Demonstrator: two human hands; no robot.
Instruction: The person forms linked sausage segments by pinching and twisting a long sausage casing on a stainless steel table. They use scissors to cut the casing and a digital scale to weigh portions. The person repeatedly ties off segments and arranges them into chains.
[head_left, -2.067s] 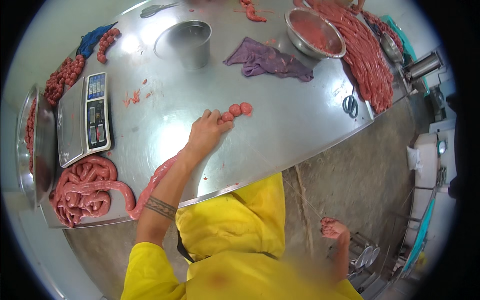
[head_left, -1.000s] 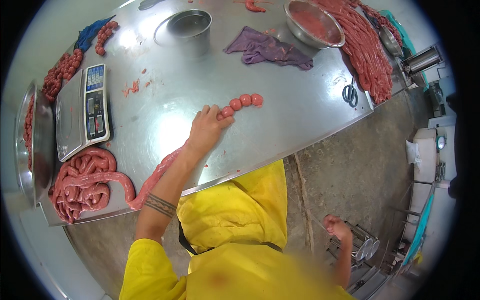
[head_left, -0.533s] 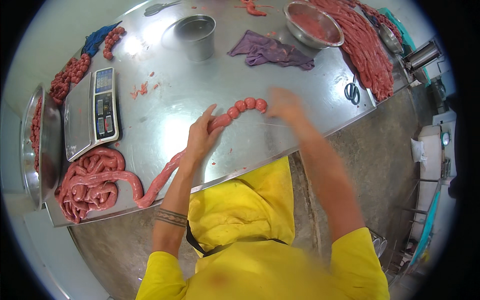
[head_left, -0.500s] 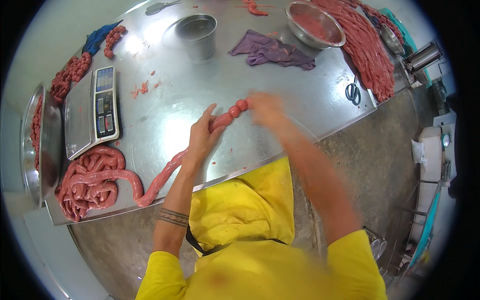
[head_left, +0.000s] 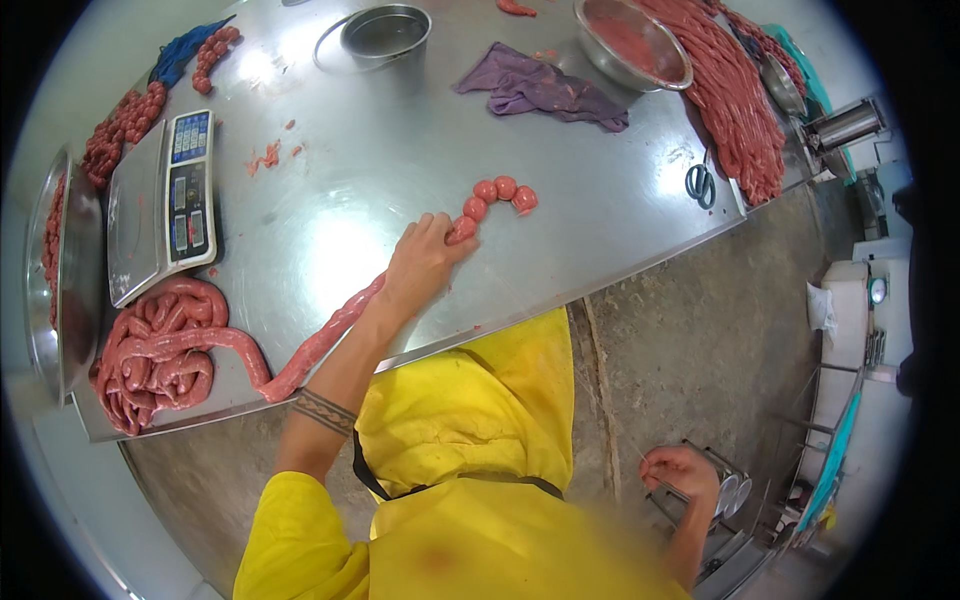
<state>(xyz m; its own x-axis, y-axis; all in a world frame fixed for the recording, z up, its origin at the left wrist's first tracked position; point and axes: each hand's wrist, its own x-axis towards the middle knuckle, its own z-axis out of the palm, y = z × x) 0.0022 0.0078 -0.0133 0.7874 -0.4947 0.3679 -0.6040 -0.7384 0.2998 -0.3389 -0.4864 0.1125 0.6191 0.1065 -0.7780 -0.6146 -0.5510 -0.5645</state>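
My left hand [head_left: 425, 262] is closed round the sausage rope [head_left: 320, 352], near where it narrows into a short run of round sausage links [head_left: 485, 190]. Those links curve away from my fingers and lie on the steel table. Behind my wrist the uncut rope runs down to a coiled pile of sausage [head_left: 165, 350] at the table's left corner. Out past the table edge, low on the right, my right hand [head_left: 682, 472] has its fingers curled together. What looks like a thin string, very faint, shows at its fingertips.
A scale [head_left: 190, 195] and a large steel bowl [head_left: 78, 290] stand on the left. Farther off are a metal pot [head_left: 388, 50], a purple cloth [head_left: 540, 90] and a bowl of meat [head_left: 655, 80]. Scissors [head_left: 700, 186] lie near the right edge, beside long sausages [head_left: 725, 110].
My right hand has left the links and swung down and right, off the table. My left hand has closed farther along the rope. More round links now show beyond it.
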